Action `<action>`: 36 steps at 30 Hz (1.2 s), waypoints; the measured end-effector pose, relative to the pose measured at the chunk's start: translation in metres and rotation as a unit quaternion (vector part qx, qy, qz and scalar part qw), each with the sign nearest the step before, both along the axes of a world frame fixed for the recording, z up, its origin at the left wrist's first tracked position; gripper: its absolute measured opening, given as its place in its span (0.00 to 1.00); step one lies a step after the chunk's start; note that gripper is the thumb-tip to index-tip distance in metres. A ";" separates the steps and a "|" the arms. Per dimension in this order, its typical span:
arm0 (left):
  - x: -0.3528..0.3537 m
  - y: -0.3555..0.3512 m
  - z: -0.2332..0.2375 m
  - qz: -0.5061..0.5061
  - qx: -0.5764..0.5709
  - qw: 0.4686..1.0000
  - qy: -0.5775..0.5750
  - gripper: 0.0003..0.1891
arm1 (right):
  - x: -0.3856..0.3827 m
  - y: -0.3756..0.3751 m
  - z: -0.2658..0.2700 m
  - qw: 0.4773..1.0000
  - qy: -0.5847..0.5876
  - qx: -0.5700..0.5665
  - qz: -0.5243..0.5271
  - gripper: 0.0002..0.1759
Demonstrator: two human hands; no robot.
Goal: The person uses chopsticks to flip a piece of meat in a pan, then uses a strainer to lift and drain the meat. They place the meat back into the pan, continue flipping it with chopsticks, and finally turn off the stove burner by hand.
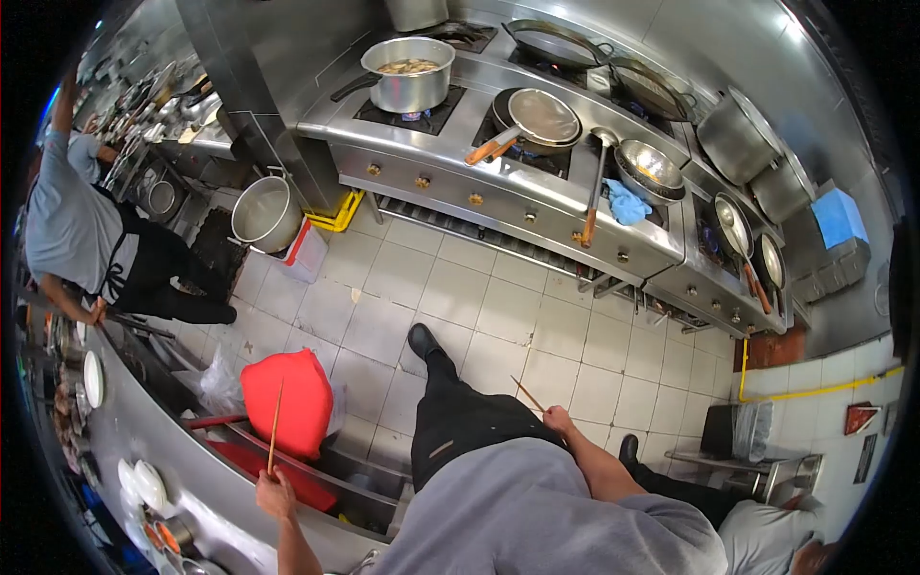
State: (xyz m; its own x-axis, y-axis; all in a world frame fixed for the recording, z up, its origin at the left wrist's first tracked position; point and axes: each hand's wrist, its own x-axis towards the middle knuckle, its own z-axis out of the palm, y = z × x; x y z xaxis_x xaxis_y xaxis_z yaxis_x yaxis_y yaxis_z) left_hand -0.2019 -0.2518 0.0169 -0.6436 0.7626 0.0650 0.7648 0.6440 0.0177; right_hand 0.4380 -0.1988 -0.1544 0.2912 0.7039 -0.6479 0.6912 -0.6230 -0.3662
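My left hand (276, 494) is closed around the lower end of a slim, tapered wooden chopstick (277, 426), which points up in front of the red cover or bag (287, 402) over the open drawer. At my right side, my right hand (557, 420) grips a second wooden chopstick (526, 393), angled forward and to the left above the tiled floor. Below my left forearm runs the steel counter (225, 484), with white plates (149, 484) and small containers of orange food (172, 535) on it.
Ahead stands a steel stove (441, 163) with a pot of food (412, 88), pans, a strainer (544, 115), a ladle (596, 192) and a blue cloth (628, 202). A large pot (266, 215) sits low at left. One person (81, 211) stands left; another (767, 532) is behind right.
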 end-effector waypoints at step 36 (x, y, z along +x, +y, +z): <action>0.002 0.002 0.001 0.011 0.028 0.999 0.018 0.16 | -0.109 0.412 0.143 0.943 -0.100 0.314 0.050 0.13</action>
State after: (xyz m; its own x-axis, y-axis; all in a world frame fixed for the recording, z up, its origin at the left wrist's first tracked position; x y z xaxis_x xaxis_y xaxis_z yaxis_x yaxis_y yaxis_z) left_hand -0.2001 -0.2498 0.0174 -0.6562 0.7432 0.1306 0.7517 0.6589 0.0274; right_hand 0.3292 0.2132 -0.0111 0.2756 0.9607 -0.0330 0.8287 -0.2549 -0.4983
